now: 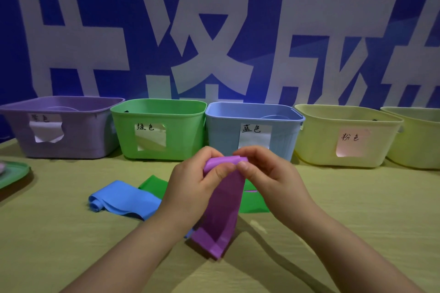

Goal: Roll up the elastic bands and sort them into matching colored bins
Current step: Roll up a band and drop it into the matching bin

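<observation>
A purple elastic band hangs from both my hands above the table, its top end rolled into a small coil. My left hand pinches the coil's left side and my right hand pinches its right side. The band's lower end is folded on the tablecloth. A blue band, partly curled at its left end, lies flat to the left. A green band lies under and behind the hands. Along the back stand a purple bin, a green bin, a blue bin and a yellow bin with a pink label.
A second yellow bin stands at the far right. A green lid or tray sits at the left edge. A blue wall with large white characters rises right behind the bins. The table wears a yellow-green cloth.
</observation>
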`<state>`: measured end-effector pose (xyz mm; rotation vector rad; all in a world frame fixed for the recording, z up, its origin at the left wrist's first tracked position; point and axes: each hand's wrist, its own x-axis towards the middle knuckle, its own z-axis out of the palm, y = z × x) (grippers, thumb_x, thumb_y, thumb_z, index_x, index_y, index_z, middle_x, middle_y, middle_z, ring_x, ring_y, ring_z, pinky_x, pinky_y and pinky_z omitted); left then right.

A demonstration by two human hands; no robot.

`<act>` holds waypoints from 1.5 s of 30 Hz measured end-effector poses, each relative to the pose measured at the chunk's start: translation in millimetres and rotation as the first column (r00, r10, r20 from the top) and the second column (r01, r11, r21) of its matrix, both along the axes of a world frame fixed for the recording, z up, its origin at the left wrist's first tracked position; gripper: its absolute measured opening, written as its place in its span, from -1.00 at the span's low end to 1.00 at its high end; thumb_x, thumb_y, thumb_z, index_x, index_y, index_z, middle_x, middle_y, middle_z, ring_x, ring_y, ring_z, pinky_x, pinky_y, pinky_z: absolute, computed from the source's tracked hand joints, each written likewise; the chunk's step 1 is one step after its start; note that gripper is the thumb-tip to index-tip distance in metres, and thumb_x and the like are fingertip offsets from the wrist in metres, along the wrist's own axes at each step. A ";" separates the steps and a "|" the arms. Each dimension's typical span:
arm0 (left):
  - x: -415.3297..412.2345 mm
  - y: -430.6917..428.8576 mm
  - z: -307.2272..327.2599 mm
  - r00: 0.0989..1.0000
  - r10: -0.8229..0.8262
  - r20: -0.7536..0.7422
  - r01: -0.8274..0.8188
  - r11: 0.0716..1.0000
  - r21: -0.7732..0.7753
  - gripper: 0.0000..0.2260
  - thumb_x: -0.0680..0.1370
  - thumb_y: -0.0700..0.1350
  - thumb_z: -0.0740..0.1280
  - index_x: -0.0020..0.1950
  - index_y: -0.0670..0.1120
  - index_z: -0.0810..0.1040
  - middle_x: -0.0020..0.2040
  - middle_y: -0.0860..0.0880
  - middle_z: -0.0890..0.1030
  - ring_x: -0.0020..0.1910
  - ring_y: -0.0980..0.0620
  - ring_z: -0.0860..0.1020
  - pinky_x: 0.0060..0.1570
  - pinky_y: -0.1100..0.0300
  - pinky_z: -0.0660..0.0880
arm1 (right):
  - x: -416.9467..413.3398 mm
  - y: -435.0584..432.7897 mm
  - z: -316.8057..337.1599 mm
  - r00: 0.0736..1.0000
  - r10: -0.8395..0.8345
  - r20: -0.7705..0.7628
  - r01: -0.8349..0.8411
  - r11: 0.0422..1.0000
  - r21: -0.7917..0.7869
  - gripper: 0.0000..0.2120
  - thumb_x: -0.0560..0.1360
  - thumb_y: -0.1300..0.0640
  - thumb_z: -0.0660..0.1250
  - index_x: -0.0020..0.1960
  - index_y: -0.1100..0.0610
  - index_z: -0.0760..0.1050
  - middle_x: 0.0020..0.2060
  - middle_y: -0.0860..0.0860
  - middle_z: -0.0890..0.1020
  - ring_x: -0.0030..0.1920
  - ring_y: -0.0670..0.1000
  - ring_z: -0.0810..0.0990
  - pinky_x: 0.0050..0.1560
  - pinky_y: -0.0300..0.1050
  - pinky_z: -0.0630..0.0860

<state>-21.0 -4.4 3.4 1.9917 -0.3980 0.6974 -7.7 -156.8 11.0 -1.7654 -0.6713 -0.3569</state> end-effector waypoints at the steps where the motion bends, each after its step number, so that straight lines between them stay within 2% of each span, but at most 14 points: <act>1: -0.3 -0.6 -0.1 1.000 -0.020 -0.005 0.020 1.000 -0.007 -0.72 0.38 0.21 0.27 -0.20 0.00 0.49 -0.32 0.14 0.54 -0.38 0.21 0.42 -0.40 0.33 0.29 | 0.4 -0.4 0.8 1.000 0.003 -0.020 -0.003 1.000 0.025 -0.86 0.48 0.15 0.34 -0.16 -0.10 0.53 -0.29 -0.17 0.62 -0.23 -0.17 0.56 -0.12 -0.25 0.49; 5: -3.9 -2.5 0.6 1.000 -0.015 0.012 0.015 0.999 -0.035 -0.68 0.32 0.27 0.29 -0.10 0.07 0.46 -0.17 0.14 0.56 -0.31 0.16 0.48 -0.36 0.31 0.36 | 2.1 0.4 1.3 0.998 -0.011 -0.058 0.012 0.999 0.032 -0.86 0.48 0.19 0.32 -0.20 -0.02 0.54 -0.37 -0.17 0.60 -0.30 -0.18 0.53 -0.16 -0.21 0.47; 9: -8.3 -3.7 2.2 0.994 0.008 0.106 -0.019 0.995 0.097 -0.82 0.36 0.08 0.35 -0.09 0.12 0.45 -0.22 0.16 0.56 -0.20 0.25 0.48 -0.29 0.48 0.32 | 0.3 1.4 3.9 0.992 0.006 -0.124 0.008 0.994 0.109 -0.78 0.52 0.21 0.25 -0.27 0.06 0.54 -0.48 -0.10 0.54 -0.42 -0.20 0.48 -0.30 -0.33 0.44; 13: -7.1 -2.7 1.2 0.993 0.017 0.120 -0.029 0.995 0.099 -0.77 0.36 0.15 0.35 -0.05 0.14 0.43 -0.20 0.17 0.56 -0.21 0.23 0.50 -0.30 0.42 0.36 | 0.0 -0.9 6.0 0.986 0.020 -0.167 -0.008 0.997 0.075 -0.72 0.53 0.11 0.23 -0.32 0.17 0.52 -0.50 -0.04 0.49 -0.45 -0.15 0.44 -0.35 -0.31 0.40; 16: -5.8 -1.5 0.4 0.992 0.034 0.121 -0.042 0.997 0.066 -0.69 0.34 0.29 0.26 -0.12 0.09 0.45 -0.17 0.15 0.56 -0.26 0.13 0.50 -0.34 0.30 0.37 | 0.1 -0.7 4.0 0.987 0.014 -0.158 -0.004 0.998 0.064 -0.71 0.52 0.07 0.23 -0.34 0.11 0.53 -0.49 -0.10 0.51 -0.42 -0.19 0.44 -0.31 -0.32 0.39; 18: -5.3 -0.1 1.5 0.994 0.053 0.097 -0.054 0.999 0.007 -0.67 0.36 0.30 0.29 -0.18 0.05 0.47 -0.23 0.12 0.56 -0.33 0.12 0.49 -0.38 0.26 0.37 | -0.8 1.8 2.9 0.987 0.054 -0.150 -0.036 0.992 0.117 -0.86 0.50 0.11 0.27 -0.18 0.01 0.57 -0.37 -0.13 0.57 -0.32 -0.23 0.50 -0.22 -0.36 0.44; 20: -4.5 1.1 3.3 0.998 0.041 0.047 -0.038 0.998 -0.059 -0.65 0.40 0.31 0.29 -0.21 0.03 0.47 -0.28 0.12 0.56 -0.37 0.17 0.47 -0.43 0.30 0.34 | -0.7 3.8 0.9 0.988 0.074 -0.134 -0.059 0.992 0.115 -0.83 0.46 0.17 0.33 -0.04 -0.09 0.54 -0.27 -0.12 0.59 -0.23 -0.21 0.53 -0.16 -0.32 0.47; 26: -0.9 0.5 2.3 0.999 0.028 -0.034 -0.030 0.998 -0.059 -0.64 0.36 0.28 0.29 -0.22 -0.02 0.48 -0.31 0.08 0.55 -0.37 0.13 0.47 -0.42 0.27 0.33 | -1.3 4.7 -0.1 0.986 0.058 -0.157 -0.049 0.997 0.060 -0.80 0.46 0.28 0.34 -0.15 -0.03 0.55 -0.30 -0.12 0.64 -0.24 -0.20 0.56 -0.18 -0.35 0.46; 30: -2.5 -2.3 2.0 0.995 -0.042 -0.089 0.036 0.997 -0.072 -0.69 0.35 0.20 0.42 -0.03 0.11 0.44 -0.17 0.16 0.57 -0.25 0.08 0.55 -0.23 0.12 0.49 | 3.1 -0.1 0.5 0.990 -0.020 -0.143 0.024 0.999 0.029 -0.86 0.50 0.19 0.30 -0.19 0.01 0.57 -0.34 -0.09 0.62 -0.28 -0.16 0.55 -0.10 -0.16 0.48; 32: -3.2 -2.4 1.7 0.996 -0.044 -0.077 0.039 0.998 -0.056 -0.74 0.34 0.10 0.36 -0.01 0.17 0.41 -0.14 0.17 0.58 -0.23 0.06 0.56 -0.20 0.06 0.53 | 4.6 -1.4 -0.2 0.988 -0.033 -0.152 0.036 0.999 0.021 -0.85 0.50 0.17 0.29 -0.21 0.03 0.57 -0.35 -0.06 0.61 -0.29 -0.11 0.54 -0.09 -0.09 0.49; 36: -3.5 -0.3 1.0 1.000 -0.002 -0.020 0.002 1.000 -0.012 -0.76 0.39 0.18 0.34 -0.07 0.08 0.45 -0.19 0.15 0.58 -0.28 0.09 0.53 -0.28 0.17 0.44 | 2.9 -1.3 0.9 0.975 0.051 -0.215 -0.038 0.997 0.064 -0.77 0.54 0.16 0.23 -0.27 0.09 0.56 -0.43 -0.09 0.54 -0.37 -0.17 0.47 -0.24 -0.29 0.42; 38: -2.7 0.1 0.0 1.000 0.006 -0.009 -0.006 1.000 -0.003 -0.77 0.42 0.17 0.34 -0.07 0.06 0.45 -0.22 0.13 0.58 -0.28 0.11 0.52 -0.29 0.18 0.42 | 2.3 -1.4 1.4 0.981 0.047 -0.189 -0.033 0.996 0.077 -0.83 0.53 0.14 0.25 -0.19 0.04 0.57 -0.38 -0.13 0.58 -0.32 -0.21 0.50 -0.19 -0.33 0.43; 41: -1.1 1.2 -0.6 1.000 0.017 -0.011 -0.017 1.000 -0.017 -0.86 0.47 0.06 0.35 -0.07 0.05 0.45 -0.23 0.11 0.58 -0.27 0.15 0.52 -0.28 0.21 0.43 | 2.8 -0.6 -0.7 0.984 0.039 -0.174 -0.026 0.997 0.079 -0.82 0.47 0.14 0.33 0.01 -0.11 0.53 -0.14 -0.06 0.63 -0.11 -0.13 0.58 0.00 -0.21 0.51; 45: -2.5 -0.5 -0.6 1.000 0.013 -0.026 -0.014 1.000 -0.014 -0.89 0.48 -0.02 0.36 -0.05 0.04 0.47 -0.21 0.10 0.59 -0.23 0.18 0.52 -0.29 0.31 0.38 | 1.6 0.6 0.5 0.987 0.034 -0.157 -0.023 0.997 0.067 -0.78 0.45 0.23 0.36 -0.08 -0.11 0.54 -0.16 -0.05 0.65 -0.12 -0.07 0.59 -0.03 -0.15 0.53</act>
